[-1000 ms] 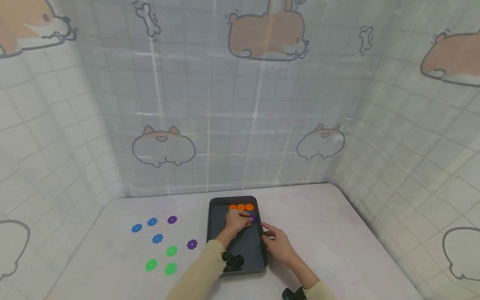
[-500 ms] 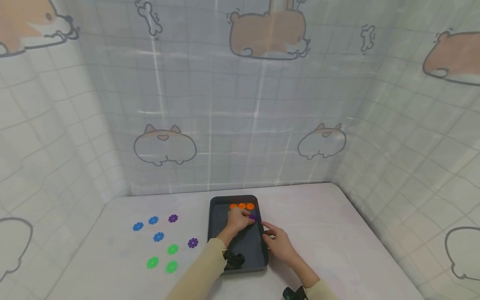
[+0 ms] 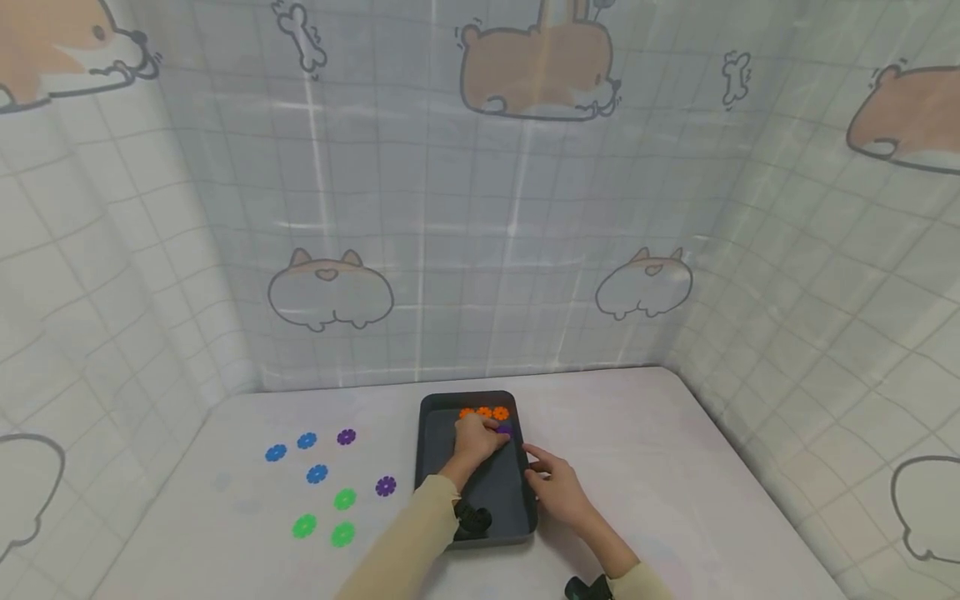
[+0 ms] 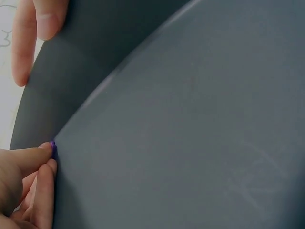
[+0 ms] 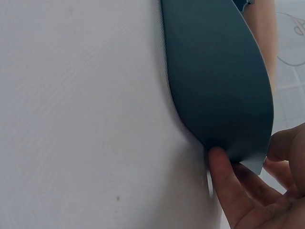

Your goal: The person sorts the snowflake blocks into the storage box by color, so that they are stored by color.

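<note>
Left grip [image 3: 474, 440] pinches a purple disc [image 3: 504, 431] inside the dark tray [image 3: 506, 492], near three orange discs [image 3: 500, 413]; right grip [image 3: 558, 490], fingers loosely parted, touches the tray's right outer wall

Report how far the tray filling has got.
Looks done: three orange pieces lie in a row in the tray. In hand: the left hand pinches a purple piece inside it. Apparently left: two purple pieces, three blue pieces and three green pieces on the table.
</note>
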{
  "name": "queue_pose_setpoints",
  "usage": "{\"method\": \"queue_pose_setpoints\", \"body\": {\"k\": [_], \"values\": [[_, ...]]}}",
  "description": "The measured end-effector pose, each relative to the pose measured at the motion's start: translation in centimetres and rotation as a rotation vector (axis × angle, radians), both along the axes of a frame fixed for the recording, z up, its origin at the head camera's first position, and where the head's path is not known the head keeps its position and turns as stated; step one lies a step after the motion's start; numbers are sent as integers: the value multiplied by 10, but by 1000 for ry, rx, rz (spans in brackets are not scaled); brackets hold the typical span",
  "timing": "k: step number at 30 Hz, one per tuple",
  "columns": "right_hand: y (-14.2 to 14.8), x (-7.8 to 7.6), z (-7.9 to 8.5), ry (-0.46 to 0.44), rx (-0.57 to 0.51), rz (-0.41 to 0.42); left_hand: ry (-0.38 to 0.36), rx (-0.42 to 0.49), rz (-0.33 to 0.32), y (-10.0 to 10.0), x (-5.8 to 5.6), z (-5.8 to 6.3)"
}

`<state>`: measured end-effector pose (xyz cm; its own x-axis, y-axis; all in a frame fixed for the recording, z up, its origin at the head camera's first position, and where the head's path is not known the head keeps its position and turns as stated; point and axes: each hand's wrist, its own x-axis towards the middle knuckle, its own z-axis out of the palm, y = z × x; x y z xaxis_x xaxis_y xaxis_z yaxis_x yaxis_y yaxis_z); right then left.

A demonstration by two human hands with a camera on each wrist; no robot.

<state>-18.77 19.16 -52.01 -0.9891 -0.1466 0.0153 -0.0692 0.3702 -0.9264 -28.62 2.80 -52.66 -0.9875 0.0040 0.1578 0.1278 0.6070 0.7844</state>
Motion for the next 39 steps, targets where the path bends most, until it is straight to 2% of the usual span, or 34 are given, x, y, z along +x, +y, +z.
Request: {"method": "queue_pose_setpoints", "body": {"k": [6,14,20,26,29,32,36,39], "values": [[-2,1,2,-7,-5,1,-1,12,24,-1,3,-1],[-2,3,1,-42,-32,-31,-25,12,-20,-2,9,1],[-5,5,10,-85,-41,-51,-37,9,-3,-3,8,0],[-8,4,17,-137,-73,-72,-15,-11,22,-4,3,0],[-7,1,19,-142,-86,-88,23,-8,18,-4,1,1],[-8,2,19,-140,-97,-93,41,14,17,-4,3,1],[-8,5,15,-161,-109,-83,18,27,34,-5,9,-3],[-8,5,13,-150,-117,-86,34,39,35,-4,8,-6]]}}
